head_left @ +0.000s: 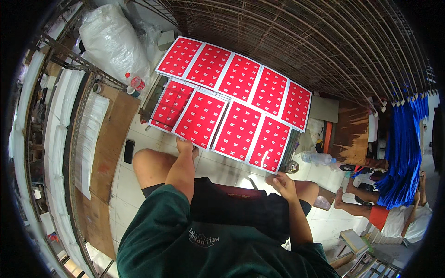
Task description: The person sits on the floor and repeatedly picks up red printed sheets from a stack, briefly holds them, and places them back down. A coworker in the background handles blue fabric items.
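Red printed sheets with white borders and small white marks lie in two rows before me, the far row (pixel 238 76) slightly higher. My left hand (pixel 185 146) is closed on the near left edge of a red sheet (pixel 199 119) in the near row, its fingers partly hidden under that edge. At the near right corner of the rightmost near sheet (pixel 270 142), my right hand (pixel 283 185) has its fingers curled together, fingertips against the corner. Between these two lies another red sheet (pixel 237 129). Thin dark bars cross over the leftmost near sheet (pixel 170 105).
A wire drying rack (pixel 296 32) rises behind the sheets. Left are shelves with stacked white sheets (pixel 60 120), a phone (pixel 129 151) on the floor and a red-labelled bottle (pixel 135 82). Right are a clear bottle (pixel 319 158), hanging blue strips (pixel 401 153) and another person (pixel 394 220).
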Tool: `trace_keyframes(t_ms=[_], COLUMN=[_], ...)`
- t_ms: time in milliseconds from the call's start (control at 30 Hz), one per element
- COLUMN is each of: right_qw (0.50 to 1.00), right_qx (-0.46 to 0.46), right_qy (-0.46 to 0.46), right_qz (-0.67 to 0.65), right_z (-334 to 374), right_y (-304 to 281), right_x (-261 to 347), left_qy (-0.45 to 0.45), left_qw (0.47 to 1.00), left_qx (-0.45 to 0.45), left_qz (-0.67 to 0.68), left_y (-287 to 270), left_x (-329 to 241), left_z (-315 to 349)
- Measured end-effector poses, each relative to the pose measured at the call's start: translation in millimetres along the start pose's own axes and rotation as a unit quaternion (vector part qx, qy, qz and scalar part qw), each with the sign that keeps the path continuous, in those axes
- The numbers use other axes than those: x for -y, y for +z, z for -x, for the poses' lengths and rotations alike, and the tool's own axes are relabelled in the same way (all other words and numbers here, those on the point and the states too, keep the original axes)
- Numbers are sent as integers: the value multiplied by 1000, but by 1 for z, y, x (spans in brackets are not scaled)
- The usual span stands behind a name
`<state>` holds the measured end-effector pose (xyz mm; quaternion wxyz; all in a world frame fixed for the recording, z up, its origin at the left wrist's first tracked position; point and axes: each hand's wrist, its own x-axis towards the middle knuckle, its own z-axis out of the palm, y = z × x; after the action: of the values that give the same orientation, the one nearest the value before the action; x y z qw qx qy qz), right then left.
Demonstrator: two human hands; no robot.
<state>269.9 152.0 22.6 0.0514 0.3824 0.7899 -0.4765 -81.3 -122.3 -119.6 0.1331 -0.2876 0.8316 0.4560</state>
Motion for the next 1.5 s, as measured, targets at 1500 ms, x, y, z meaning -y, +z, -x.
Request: trace_keyframes(t_ms=[1500], right_qw=[997], right_qx=[15], right_qy=[16], right_qz=[69], right_z=[2], right_y=[2], right_x=[2], left_qy=[-8], left_qw=[999], left_qx=[37], left_qz=[-33], left_y=[42], left_x=[33], left_z=[-31])
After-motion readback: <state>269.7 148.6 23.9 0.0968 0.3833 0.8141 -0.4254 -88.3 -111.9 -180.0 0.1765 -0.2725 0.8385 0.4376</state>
